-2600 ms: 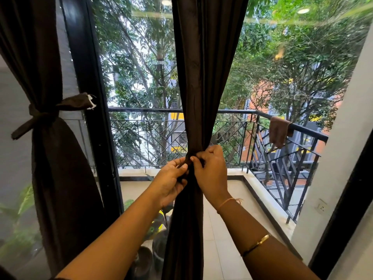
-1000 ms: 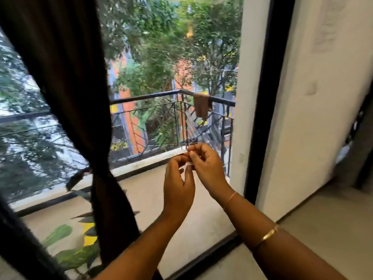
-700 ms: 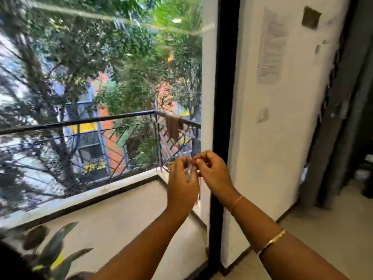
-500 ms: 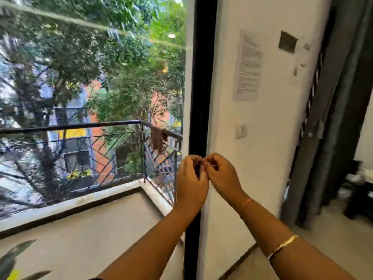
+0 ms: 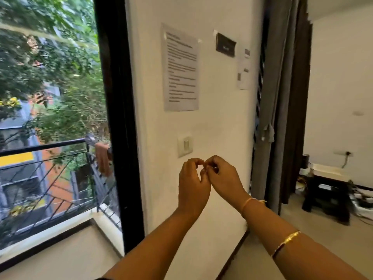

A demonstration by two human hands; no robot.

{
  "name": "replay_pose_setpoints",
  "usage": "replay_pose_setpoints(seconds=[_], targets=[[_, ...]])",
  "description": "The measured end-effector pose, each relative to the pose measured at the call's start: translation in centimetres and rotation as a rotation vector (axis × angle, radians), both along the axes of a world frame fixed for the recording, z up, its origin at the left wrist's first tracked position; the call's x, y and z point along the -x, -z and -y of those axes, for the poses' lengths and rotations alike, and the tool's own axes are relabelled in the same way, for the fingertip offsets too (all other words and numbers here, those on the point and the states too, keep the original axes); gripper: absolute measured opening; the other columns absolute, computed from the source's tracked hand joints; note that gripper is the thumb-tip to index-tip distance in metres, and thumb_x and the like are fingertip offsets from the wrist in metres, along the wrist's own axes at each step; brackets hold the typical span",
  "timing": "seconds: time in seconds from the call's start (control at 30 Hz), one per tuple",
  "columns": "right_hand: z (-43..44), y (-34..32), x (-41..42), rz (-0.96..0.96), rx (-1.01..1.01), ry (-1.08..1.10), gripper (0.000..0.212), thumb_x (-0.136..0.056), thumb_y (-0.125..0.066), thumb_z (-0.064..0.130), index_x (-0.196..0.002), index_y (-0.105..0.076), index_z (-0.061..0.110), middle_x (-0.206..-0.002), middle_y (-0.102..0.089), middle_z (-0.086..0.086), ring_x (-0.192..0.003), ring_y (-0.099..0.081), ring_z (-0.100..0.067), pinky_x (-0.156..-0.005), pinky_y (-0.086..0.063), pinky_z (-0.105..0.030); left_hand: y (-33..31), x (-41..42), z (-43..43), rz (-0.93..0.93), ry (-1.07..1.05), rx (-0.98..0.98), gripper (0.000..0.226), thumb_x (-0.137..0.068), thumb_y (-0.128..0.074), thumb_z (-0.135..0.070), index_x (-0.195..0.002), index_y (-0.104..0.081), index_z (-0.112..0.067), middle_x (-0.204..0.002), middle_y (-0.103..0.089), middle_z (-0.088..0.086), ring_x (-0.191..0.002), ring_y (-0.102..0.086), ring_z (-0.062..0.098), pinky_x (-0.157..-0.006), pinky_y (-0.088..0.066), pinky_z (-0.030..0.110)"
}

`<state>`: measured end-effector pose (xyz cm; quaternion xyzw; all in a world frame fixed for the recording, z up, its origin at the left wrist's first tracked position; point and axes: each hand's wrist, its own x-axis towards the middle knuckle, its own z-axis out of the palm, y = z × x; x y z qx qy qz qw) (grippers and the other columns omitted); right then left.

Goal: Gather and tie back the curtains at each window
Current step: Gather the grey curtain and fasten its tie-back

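Observation:
A dark curtain [image 5: 286, 102] hangs loose and straight at the right, past the corner of the white wall [image 5: 218, 122]. A pale scrap of fabric [image 5: 268, 132] dangles on its left edge. My left hand [image 5: 192, 180] and my right hand [image 5: 223, 176] are raised together in front of the wall, apart from the curtain. Both have curled fingers, and their fingertips meet. A thin pale sliver shows at my right fingertips; I cannot tell what it is. The tied curtains are out of view.
A black window frame [image 5: 117, 118] stands at the left, with a balcony railing [image 5: 50, 146] and trees behind the glass. A printed sheet [image 5: 180, 67] and a switch [image 5: 185, 145] are on the wall. A black stool with a box [image 5: 327, 184] and cables sit at the far right.
My hands have let go of the tied middle curtain. The view has swung right, past the window to the wall and another curtain, with my hands staying together in front of me.

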<state>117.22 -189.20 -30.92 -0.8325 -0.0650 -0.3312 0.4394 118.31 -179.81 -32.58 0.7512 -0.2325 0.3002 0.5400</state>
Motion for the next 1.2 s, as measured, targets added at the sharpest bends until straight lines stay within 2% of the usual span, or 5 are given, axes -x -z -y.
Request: replay_pose_setpoints(seconds=[0.27,0.6,0.77,1.03,1.2], targets=[[12.6,-1.2,-12.0,-0.017,0.076,0.171,0.015,-0.095,-0.047,0.012,-0.104,-0.059,0.012,-0.102,-0.064,-0.003,-0.095,-0.059,-0.018,-0.085,-0.051,-0.029,-1.4,-13.0,12.8,-0.029,0.048,-0.077,0.027,-0.093,-0.050,-0.017,-0.120,-0.050,-0.015,-0.124,-0.053,0.002,-0.117,-0.048,0.016,-0.094,-0.037,0.021],[32.6,-1.1,-22.6,-0.161,0.517,0.506,0.049,-0.093,-0.049,0.024,-0.138,-0.035,0.013,-0.141,-0.040,-0.009,-0.129,-0.039,-0.027,-0.109,-0.034,-0.037,-1.3,-27.6,29.9,-0.006,-0.106,-0.648,0.063,-0.093,-0.046,-0.038,-0.145,-0.017,-0.018,-0.156,-0.009,0.012,-0.144,-0.001,0.031,-0.115,-0.013,0.042],[42.9,-1.2,-28.4,-0.244,0.623,0.521,0.055,-0.093,-0.049,0.028,-0.143,-0.028,0.016,-0.153,-0.022,-0.012,-0.140,-0.024,-0.033,-0.114,-0.028,-0.045,-0.9,-34.4,39.7,0.002,-0.139,-0.657,0.064,-0.091,-0.049,-0.039,-0.144,-0.020,-0.018,-0.156,-0.009,0.011,-0.143,-0.001,0.033,-0.115,-0.013,0.043],[59.5,-4.5,-38.3,-0.216,0.728,0.454,0.051,-0.091,-0.053,0.027,-0.137,-0.034,0.014,-0.142,-0.034,-0.009,-0.135,-0.031,-0.027,-0.111,-0.033,-0.039,-4.1,-42.7,56.1,-0.024,-0.058,-0.486,0.056,-0.090,-0.055,-0.031,-0.139,-0.032,-0.014,-0.149,-0.027,0.011,-0.139,-0.022,0.029,-0.112,-0.029,0.041],[66.3,-4.8,-44.0,-0.213,0.499,0.398,0.049,-0.091,-0.051,0.019,-0.137,-0.036,0.011,-0.145,-0.032,-0.012,-0.132,-0.035,-0.031,-0.107,-0.034,-0.038,-4.1,-47.4,62.5,0.014,0.007,-0.407,0.047,-0.090,-0.055,-0.024,-0.133,-0.039,-0.013,-0.140,-0.039,0.007,-0.128,-0.040,0.024,-0.103,-0.039,0.033]])
